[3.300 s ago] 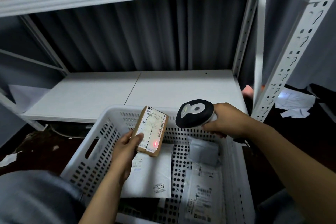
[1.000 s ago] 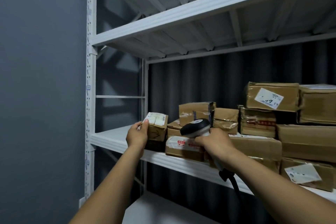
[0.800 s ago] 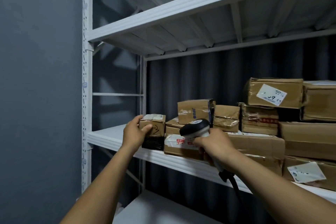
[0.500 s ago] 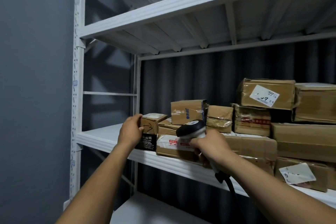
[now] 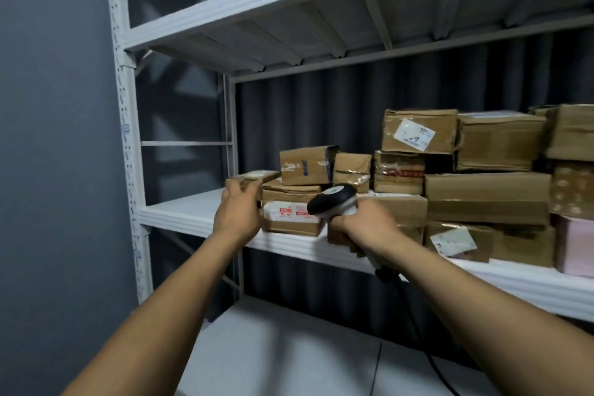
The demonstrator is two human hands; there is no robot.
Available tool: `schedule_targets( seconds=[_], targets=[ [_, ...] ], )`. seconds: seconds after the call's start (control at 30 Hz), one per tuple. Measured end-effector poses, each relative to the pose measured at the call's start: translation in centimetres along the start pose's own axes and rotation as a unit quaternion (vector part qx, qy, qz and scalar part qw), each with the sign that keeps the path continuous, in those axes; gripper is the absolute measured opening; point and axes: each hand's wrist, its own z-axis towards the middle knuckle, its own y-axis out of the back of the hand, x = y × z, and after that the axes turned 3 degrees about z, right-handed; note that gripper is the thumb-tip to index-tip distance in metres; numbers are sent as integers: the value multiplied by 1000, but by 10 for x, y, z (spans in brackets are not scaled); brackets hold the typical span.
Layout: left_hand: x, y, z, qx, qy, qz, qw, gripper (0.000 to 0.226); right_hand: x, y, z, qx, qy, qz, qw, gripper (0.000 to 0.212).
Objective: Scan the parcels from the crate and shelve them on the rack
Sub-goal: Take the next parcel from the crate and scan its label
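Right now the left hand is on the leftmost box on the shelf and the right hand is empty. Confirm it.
Wrong: the right hand grips the scanner, as the head view shows. The left hand is on the leftmost box on the shelf.

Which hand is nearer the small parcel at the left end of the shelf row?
Left. The left hand holds the small parcel itself; the right hand, holding the scanner, sits farther right.

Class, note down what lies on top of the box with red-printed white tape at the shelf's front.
A flat cardboard box lies on the red-taped box, with a blue-marked box stacked above. The scanner covers its right end, so what rests there is hidden.
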Motion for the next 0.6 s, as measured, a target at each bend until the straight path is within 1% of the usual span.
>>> schedule_targets(
  seconds=[0.13,0.3,0.33,0.43,0.6],
  targets=[
    [-45,-5,-54,44,-25,16,999,57,-18,30,-51,6,-7,-55,998,22],
    [-91,-43,-139,115,-45,1,992,54,-74,70,-123,4,-24,-91,996,13],
    [-100,-55,-159,131,-51,-3,990,54,-90,77,-141,8,-33,-103,994,14],
    [-118,-92,-215,175,-58,-17,983,53,-141,93,-190,34,-70,-94,992,17],
    [-138,-158,-302,267,-64,-7,961,54,-226,106,-255,62,-154,-112,980,17]
  ],
)
